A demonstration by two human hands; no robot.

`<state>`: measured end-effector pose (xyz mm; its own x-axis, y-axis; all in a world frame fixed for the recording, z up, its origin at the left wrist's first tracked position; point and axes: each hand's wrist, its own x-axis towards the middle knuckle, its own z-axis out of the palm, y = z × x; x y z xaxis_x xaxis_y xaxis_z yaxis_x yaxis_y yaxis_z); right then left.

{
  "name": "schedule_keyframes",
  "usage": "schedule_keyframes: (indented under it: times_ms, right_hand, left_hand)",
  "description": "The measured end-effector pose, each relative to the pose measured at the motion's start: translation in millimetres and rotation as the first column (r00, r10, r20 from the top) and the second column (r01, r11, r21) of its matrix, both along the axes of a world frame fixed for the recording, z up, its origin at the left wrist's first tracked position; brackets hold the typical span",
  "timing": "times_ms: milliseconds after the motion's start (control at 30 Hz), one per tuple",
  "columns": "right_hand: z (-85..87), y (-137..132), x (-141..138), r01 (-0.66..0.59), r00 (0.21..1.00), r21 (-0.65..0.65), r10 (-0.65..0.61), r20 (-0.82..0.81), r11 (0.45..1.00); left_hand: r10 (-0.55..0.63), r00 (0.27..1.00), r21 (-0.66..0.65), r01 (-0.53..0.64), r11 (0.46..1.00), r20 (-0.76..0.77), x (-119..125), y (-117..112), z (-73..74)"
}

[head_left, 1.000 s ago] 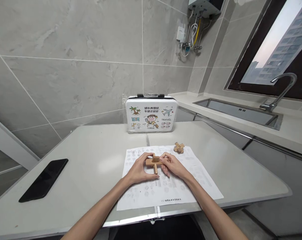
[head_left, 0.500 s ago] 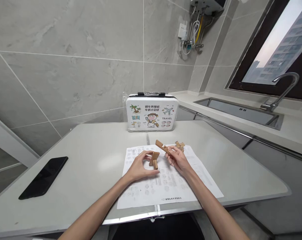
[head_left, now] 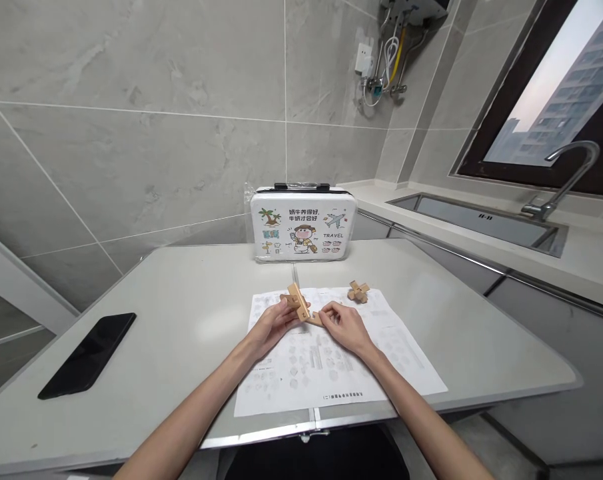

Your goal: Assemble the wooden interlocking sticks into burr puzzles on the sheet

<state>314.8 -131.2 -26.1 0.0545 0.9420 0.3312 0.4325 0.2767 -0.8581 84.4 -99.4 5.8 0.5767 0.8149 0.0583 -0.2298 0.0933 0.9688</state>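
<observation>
My left hand (head_left: 272, 325) pinches a crossed pair of wooden puzzle pieces (head_left: 296, 301) just above a printed instruction sheet (head_left: 331, 363). My right hand (head_left: 344, 327) grips a further wooden bar (head_left: 315, 319) and holds its end against those pieces. Both hands meet over the sheet's upper middle. An assembled wooden burr puzzle (head_left: 358, 292) lies on the sheet's far right corner, a short way beyond my right hand.
A white illustrated case (head_left: 303, 225) stands upright at the table's (head_left: 181, 320) far edge against the tiled wall. A black phone (head_left: 87, 354) lies at the left. A sink (head_left: 481, 220) with a tap (head_left: 564, 180) sits at the right under a window.
My right hand had lifted a wooden bar away from the pieces in my left hand. It has now brought the bar back against them, and my left hand has turned its pieces upright.
</observation>
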Motion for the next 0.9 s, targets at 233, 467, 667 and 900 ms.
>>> schedule_keyframes:
  times_ms: [233, 467, 667, 900]
  right_hand:
    - [12.3, -8, -1, -0.119, 0.993, 0.162, 0.117, 0.02, 0.98]
    - [9.6, -13, -12, -0.234, 0.966, 0.258, 0.193, 0.174, 0.937]
    - [7.8, -9, -12, -0.14, 0.977, 0.34, 0.073, 0.202, 0.93]
    - [15.6, -13, -27, -0.207, 0.974, 0.336, 0.161, 0.159, 0.919]
  left_hand:
    - [-0.043, 0.998, 0.022, 0.044, 0.999, -0.054, 5, -4, 1.8]
    - [-0.076, 0.99, 0.085, 0.086, 0.993, -0.118, 6, -10, -0.7]
    - [-0.063, 0.984, 0.134, 0.086, 0.987, -0.165, 10, -8, -5.2]
    - [0.123, 0.952, 0.261, -0.048, 0.964, -0.28, 13, -7, -9.3]
